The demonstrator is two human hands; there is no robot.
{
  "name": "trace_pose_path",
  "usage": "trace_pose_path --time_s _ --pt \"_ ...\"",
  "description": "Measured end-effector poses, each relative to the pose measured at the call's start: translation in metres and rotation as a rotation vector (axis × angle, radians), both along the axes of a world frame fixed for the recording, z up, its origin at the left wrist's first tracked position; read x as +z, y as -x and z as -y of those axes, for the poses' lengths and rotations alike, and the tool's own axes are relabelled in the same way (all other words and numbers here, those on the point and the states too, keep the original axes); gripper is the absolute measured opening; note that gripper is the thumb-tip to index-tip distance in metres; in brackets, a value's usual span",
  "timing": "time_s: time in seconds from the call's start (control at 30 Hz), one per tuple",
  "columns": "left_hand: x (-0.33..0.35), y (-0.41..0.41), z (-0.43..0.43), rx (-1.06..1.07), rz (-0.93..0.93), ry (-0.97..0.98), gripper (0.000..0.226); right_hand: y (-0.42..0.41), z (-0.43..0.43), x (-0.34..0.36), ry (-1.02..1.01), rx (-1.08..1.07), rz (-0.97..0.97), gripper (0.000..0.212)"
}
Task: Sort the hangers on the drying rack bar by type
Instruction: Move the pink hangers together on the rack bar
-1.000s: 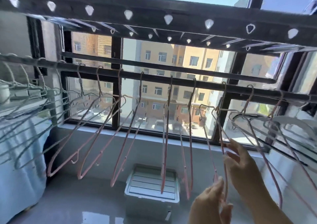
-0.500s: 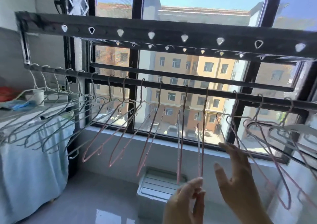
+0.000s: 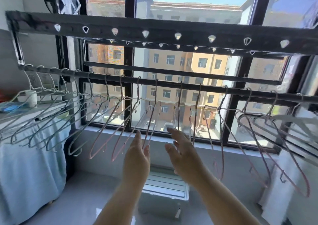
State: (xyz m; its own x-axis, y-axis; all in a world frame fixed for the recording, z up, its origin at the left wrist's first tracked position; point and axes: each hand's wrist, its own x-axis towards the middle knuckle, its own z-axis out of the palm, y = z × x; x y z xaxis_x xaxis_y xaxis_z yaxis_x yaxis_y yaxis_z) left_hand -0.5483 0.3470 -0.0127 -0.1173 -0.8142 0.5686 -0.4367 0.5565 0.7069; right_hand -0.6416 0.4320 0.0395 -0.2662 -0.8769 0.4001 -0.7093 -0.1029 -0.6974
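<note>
- Two hands are raised in the near middle. The left hand has its fingers straight, with the tips right at the lower end of one pink hanger. I can't tell if it touches.
- The right hand, just beside it, is spread and holds nothing.
- Beyond them a white lidded box sits on the floor, and a pale blue cloth drapes at the left.
- The drying rack bar runs left to right before the window. Grey-green hangers bunch at its left end, pink hangers hang in the middle, and pink mix with white hangers at the right.
</note>
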Motion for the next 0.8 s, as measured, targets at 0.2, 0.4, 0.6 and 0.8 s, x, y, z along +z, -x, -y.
trace_pose_path --time_s 0.2,0.4,0.6,0.8 --pt "-0.020 0.007 0.014 -0.102 0.020 -0.018 0.041 -0.009 0.057 0.011 -0.133 -0.090 0.233 0.046" --pt "-0.024 0.002 0.030 -0.169 0.020 0.006 0.043 -0.028 0.117 0.009 -0.113 -0.121 0.533 0.047" --pt "-0.017 -0.013 0.041 -0.286 -0.065 -0.001 0.038 -0.037 0.142 -0.004 0.026 -0.124 0.746 0.050" --pt "-0.014 -0.011 0.046 -0.302 -0.054 0.049 0.033 -0.031 0.148 -0.004 0.080 -0.156 0.791 0.045"
